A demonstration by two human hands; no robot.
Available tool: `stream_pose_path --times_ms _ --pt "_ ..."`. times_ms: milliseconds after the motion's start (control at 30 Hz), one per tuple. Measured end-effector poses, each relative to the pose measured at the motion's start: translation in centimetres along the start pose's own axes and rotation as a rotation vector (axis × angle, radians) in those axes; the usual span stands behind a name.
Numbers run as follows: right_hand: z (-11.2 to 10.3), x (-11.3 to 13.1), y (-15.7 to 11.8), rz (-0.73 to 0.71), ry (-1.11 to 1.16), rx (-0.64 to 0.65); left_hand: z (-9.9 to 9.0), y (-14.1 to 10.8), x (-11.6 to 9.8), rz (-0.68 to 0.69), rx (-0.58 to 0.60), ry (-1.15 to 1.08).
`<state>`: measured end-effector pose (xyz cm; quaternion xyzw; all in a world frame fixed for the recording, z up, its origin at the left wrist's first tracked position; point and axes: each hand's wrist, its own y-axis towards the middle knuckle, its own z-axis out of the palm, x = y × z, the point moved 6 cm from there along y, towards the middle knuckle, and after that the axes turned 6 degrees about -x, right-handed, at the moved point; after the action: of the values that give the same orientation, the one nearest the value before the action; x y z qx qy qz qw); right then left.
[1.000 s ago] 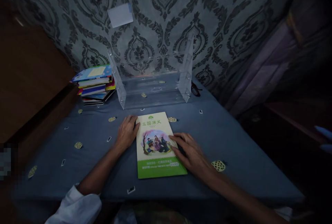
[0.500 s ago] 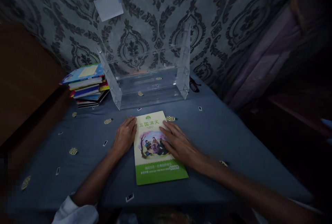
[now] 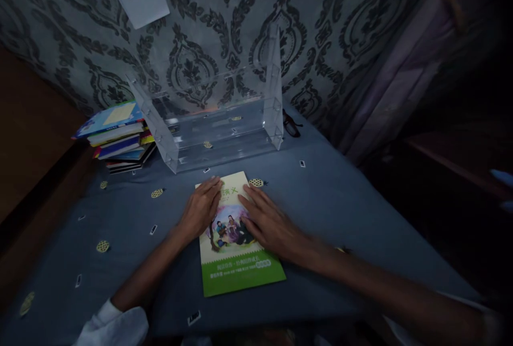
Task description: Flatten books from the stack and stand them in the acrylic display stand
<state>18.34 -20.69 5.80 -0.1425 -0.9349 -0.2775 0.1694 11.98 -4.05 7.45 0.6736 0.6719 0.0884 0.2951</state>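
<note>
A book [image 3: 236, 266] with a cream and green cover lies flat on the blue cloth, its illustrated front facing up. My left hand [image 3: 201, 206] rests on the upper left of the cover, fingers stretched out and lying close together over part of the title. On the right side of the book lies my right hand [image 3: 272, 223], palm down with its fingers spread, reaching over the edge of the picture. Neither hand is wrapped round anything.
Behind the book stands a clear acrylic rack [image 3: 224, 138]. A stack of books [image 3: 120, 135] sits left of it, and dark glasses [image 3: 292, 124] lie to its right. A white card [image 3: 144, 3] is on the patterned wall.
My left hand has moved from the book's left edge onto its cover, over part of the title. My right hand stays on the right side. The whole view has shifted and tilted slightly.
</note>
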Motion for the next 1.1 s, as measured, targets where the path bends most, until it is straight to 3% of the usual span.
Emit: stream_pose_path --times_ms 167,533,1100 --pt "-0.2 0.4 0.2 -0.01 -0.031 -0.006 0.9 1.3 -0.8 0.081 0.017 -0.092" --pt "-0.4 0.6 0.3 0.018 -0.008 0.004 2.6 3.5 -1.9 0.108 0.13 -0.186" --pt "-0.7 1.0 0.6 -0.007 -0.041 0.04 2.9 3.9 -2.4 0.164 0.178 -0.174"
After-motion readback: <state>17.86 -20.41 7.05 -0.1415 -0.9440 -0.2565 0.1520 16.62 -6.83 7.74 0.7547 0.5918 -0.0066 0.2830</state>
